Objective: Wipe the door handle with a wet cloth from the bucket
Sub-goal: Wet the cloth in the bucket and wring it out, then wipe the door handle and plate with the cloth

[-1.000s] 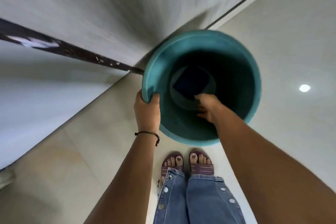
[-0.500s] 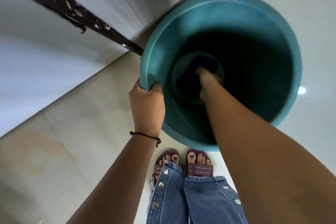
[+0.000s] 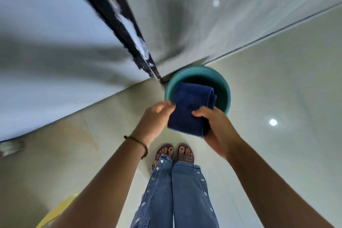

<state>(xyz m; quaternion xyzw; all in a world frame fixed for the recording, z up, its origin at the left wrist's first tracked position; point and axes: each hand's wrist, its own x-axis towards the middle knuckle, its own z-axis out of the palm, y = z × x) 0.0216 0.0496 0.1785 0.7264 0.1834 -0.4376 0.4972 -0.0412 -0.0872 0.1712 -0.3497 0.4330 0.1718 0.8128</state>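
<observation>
A folded dark blue cloth hangs above the teal bucket, which stands on the floor against the wall. My right hand grips the cloth from below and the right, thumb on top. My left hand touches the cloth's left edge with its fingertips. The cloth covers part of the bucket's opening. No door handle is in view.
A dark vertical door frame strip runs down the grey wall to the floor just left of the bucket. My sandalled feet stand on the pale tiled floor directly behind the bucket. Something yellow lies at the lower left.
My right hand has lifted the blue cloth out of the bucket. My left hand has let go of the bucket rim and moved to the cloth. The view has pulled back from the bucket.
</observation>
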